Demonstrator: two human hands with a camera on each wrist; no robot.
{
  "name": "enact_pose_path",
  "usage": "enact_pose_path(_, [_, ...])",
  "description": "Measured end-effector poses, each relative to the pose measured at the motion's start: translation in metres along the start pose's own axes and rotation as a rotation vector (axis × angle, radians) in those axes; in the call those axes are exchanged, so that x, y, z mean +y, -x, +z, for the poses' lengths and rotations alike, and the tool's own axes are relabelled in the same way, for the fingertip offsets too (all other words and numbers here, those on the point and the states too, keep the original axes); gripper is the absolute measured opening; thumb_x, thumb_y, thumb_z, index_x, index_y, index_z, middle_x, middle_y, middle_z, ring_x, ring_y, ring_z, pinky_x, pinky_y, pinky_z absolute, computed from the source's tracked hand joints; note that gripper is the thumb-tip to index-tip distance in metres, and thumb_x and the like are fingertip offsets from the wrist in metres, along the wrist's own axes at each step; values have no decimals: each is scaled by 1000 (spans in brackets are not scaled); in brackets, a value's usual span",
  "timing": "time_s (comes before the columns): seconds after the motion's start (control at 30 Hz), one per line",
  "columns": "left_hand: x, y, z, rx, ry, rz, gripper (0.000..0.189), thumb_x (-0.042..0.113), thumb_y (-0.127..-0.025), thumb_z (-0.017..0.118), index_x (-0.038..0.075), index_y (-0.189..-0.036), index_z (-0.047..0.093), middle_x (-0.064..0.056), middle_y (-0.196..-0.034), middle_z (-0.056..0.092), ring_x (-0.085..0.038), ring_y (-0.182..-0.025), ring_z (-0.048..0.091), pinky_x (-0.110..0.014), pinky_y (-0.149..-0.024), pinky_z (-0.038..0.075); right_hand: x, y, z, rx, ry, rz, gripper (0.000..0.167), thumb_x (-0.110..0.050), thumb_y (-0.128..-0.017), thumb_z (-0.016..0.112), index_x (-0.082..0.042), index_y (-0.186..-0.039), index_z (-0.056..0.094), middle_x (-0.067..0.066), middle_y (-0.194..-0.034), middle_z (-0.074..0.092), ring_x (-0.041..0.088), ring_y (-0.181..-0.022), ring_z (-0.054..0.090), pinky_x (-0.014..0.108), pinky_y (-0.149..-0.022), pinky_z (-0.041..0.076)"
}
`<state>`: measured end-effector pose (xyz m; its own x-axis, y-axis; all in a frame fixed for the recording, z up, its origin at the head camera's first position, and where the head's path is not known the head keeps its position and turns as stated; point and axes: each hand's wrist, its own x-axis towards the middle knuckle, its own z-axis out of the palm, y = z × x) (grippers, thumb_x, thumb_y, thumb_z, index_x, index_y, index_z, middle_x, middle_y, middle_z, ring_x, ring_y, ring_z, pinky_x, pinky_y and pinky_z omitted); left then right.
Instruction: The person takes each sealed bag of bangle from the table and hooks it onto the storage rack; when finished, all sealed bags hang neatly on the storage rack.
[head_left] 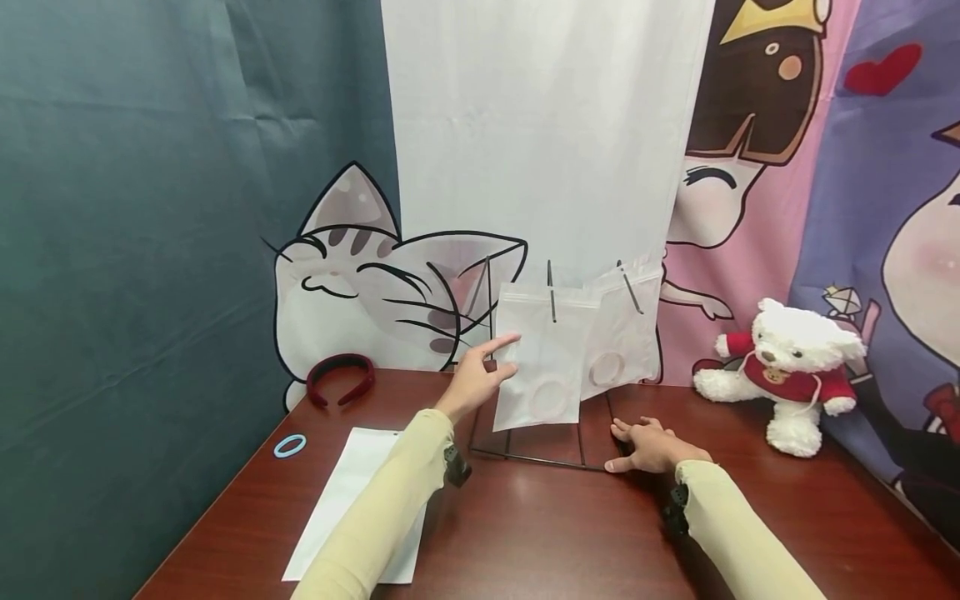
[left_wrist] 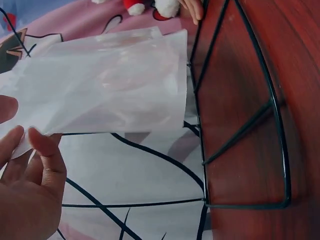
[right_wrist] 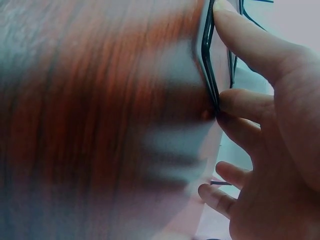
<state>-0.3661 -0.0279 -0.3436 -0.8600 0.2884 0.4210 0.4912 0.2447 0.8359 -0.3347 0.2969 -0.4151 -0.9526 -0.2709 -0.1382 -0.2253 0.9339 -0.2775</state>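
Observation:
A black wire rack (head_left: 543, 461) stands on the table. On its prongs hang two translucent zip bags, the front bag (head_left: 536, 354) on the middle one and the rear bag (head_left: 633, 333) on the right one. A faint round shape shows low in each. My left hand (head_left: 476, 379) is at the front bag's left edge, index finger and thumb extended over its face. In the left wrist view, fingertips (left_wrist: 9, 107) overlap the bag's edge near its top. My right hand (head_left: 652, 446) rests at the rack's front right corner, thumb and index finger touching the base wire (right_wrist: 206, 50), other fingers spread.
A white sheet (head_left: 352, 492) lies under my left forearm. Farther left are a light blue ring (head_left: 289, 446) and a dark red headband (head_left: 341, 379). A white teddy bear (head_left: 791, 367) in a red top sits at the right. Printed curtains (head_left: 540, 125) hang behind the table.

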Motion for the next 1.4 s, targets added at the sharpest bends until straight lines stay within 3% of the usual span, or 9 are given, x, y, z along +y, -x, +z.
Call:
enact_pose_path(0.23, [1,-15,1,-46,-154,-16,63,16,-91,67,35,-148,48,-2,-158,44,-24,-84,72,-26,-68,55,1,-2,0,-10,12,5,91,-56,-81,75,-2,-148,46,20,-161,34,61,-144,18,79,-106,20])
enact_pose_path(0.5, [6,-36,2,-44,-287,-24,70,19,-91,65,38,-154,38,-6,-158,44,-14,-69,57,-25,-65,49,2,0,1,-1,-8,1,91,-55,-81,76,-1,-148,47,21,-161,34,61,-145,17,81,-105,19])
enact_pose_path(0.63, [9,-43,4,-50,-279,-60,73,19,-91,64,38,-155,34,-13,-146,55,-11,-52,44,-26,-60,46,2,0,3,-1,-4,-9,90,-56,-82,75,-1,-148,47,21,-160,35,62,-144,18,82,-105,19])
enact_pose_path(0.7, [10,-46,5,-48,-269,-84,75,18,-91,63,39,-156,32,-18,-135,61,-14,-51,48,-26,-58,46,2,1,3,-8,-5,-9,90,-56,-82,75,-1,-148,46,21,-160,34,63,-144,18,82,-104,19])
enact_pose_path(0.83, [11,-50,9,-34,-254,-104,76,14,-91,61,40,-156,30,-21,-144,54,-27,-70,70,-24,-58,49,4,0,4,-13,-5,-2,90,-56,-82,75,-2,-148,46,21,-160,35,64,-141,21,81,-104,21])
enact_pose_path(0.93, [10,-53,12,-24,-258,-101,78,12,-89,59,39,-156,30,-20,-152,47,-29,-80,74,-24,-59,50,5,0,4,-12,-3,0,91,-56,-82,75,-2,-148,46,22,-160,35,64,-139,24,80,-103,24])
enact_pose_path(1.13, [9,-54,12,-50,-331,-85,80,16,-88,61,41,-157,28,-14,-156,46,-22,-78,63,-31,-76,48,7,0,4,-15,-1,0,91,-57,-82,74,-2,-149,46,22,-160,35,67,-136,26,80,-102,25])
enact_pose_path(1.3, [3,-52,6,-79,-360,-64,82,15,-90,62,44,-157,26,-3,-160,42,-32,-128,55,-42,-91,46,8,-3,3,-5,-9,-27,89,-56,-82,74,-2,-148,47,23,-159,37,68,-135,28,81,-101,24])
enact_pose_path(1.4, [-2,-51,4,-97,-376,-53,81,16,-91,62,47,-156,24,-1,-161,40,-32,-136,48,-44,-93,44,8,-4,2,-3,-10,-36,90,-57,-82,74,-2,-148,47,23,-159,37,67,-135,28,82,-102,24])
